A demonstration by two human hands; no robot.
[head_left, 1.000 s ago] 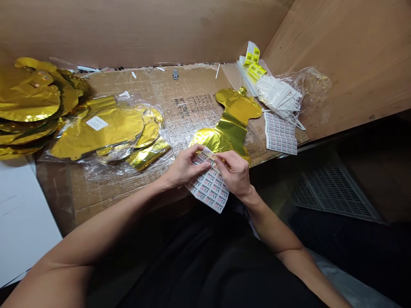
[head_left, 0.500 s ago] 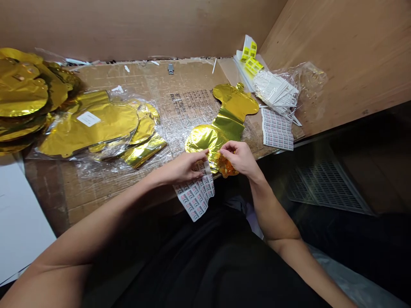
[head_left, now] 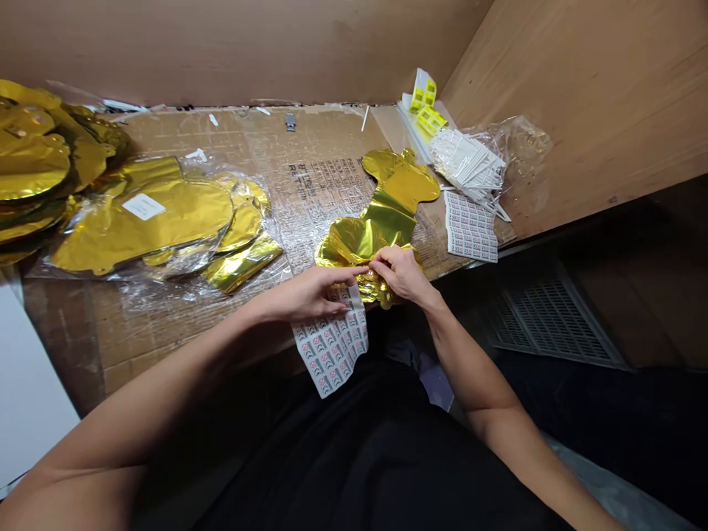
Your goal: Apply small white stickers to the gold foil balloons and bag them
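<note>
A gold foil balloon (head_left: 390, 215) lies flat across the work surface near its front edge, its near end crumpled under my fingers. My left hand (head_left: 316, 293) is closed on a white sheet of stickers (head_left: 330, 352) printed with small CE marks and red symbols; the sheet hangs over the edge. The left index finger reaches to the foil. Against it, my right hand (head_left: 405, 276) pinches at the balloon's near part with thumb and fingertips. Whether a sticker is between those fingertips is hidden.
Gold foil balloons in clear bags (head_left: 149, 221) lie to the left, beside a tall foil pile (head_left: 33, 162). At right are white sticks (head_left: 470, 162), yellow labels (head_left: 428, 118) and another sticker sheet (head_left: 473, 228). Wooden panels (head_left: 580, 110) bound the back and right.
My right hand has moved slightly left, its fingertips meeting my left index finger at the foil. The balloon's near end has bunched up, and the sticker sheet hangs a little lower.
</note>
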